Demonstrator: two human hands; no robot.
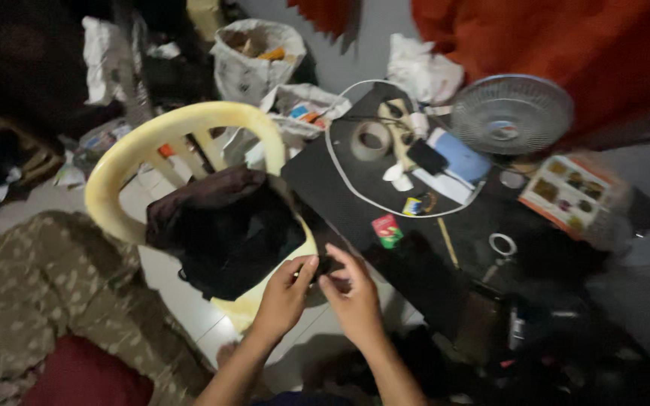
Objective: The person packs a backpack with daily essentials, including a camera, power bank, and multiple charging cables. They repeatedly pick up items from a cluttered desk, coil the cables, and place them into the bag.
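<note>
At the lower centre of the frame, a small dark object (328,265) is being pinched between the fingertips of the left hand (283,295) and the right hand (353,295); both hands are being kept partly closed around it, and its shape is being blurred too much to tell its kind. Just above and left of the hands, a crumpled dark cloth (223,225) with soft folds is being draped over the seat of a pale yellow plastic chair (182,124), whose smooth curved back is arching toward the upper left. At the lower left, a patterned brown fabric (47,286) is being spread beside a dark red cushion (88,376). To the right of the hands, a matte black table (415,263) is being crowded with things: a small red and green packet (387,230), a metal ring (502,244), a roll of tape (371,140) and a thin white cord (338,167) looping around them. Farther back, at the upper right, a round wire-grilled fan (511,114) is being stood before an orange-red cloth (566,45). A white woven sack (253,56) is being kept at the top centre, on a pale tiled floor (182,301).
</note>
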